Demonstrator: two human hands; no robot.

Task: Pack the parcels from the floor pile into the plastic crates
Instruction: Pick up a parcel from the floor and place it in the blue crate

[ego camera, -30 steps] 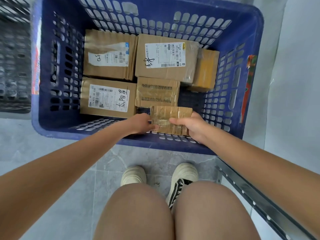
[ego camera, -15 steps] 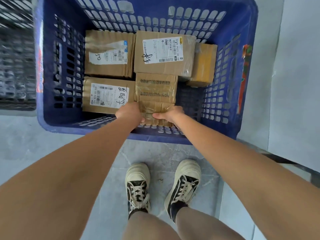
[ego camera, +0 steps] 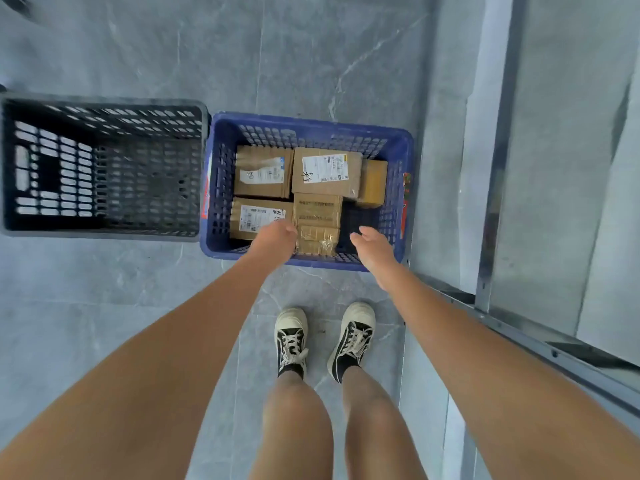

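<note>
A blue plastic crate [ego camera: 401, 209] stands on the floor in front of my feet and holds several cardboard parcels. A small taped parcel [ego camera: 318, 240] lies at its near wall, just in front of a slightly larger brown parcel [ego camera: 317, 210]. My left hand [ego camera: 277, 237] hovers at the small parcel's left edge with relaxed fingers, and I cannot tell whether it touches. My right hand [ego camera: 372, 247] is lifted to the right of that parcel, fingers loose, holding nothing. Two labelled parcels [ego camera: 325, 174] sit at the crate's back.
A black plastic crate [ego camera: 104, 112] with nothing inside stands directly left of the blue one. Grey tiled floor [ego camera: 277, 57] extends beyond both crates. A metal rail and a pale panel [ego camera: 498, 168] run along the right side. My shoes [ego camera: 323, 337] are just behind the blue crate.
Both hands have let go of the small taped parcel, which now lies at the crate's near wall. My head has risen, so the crates look smaller and the black crate shows.
</note>
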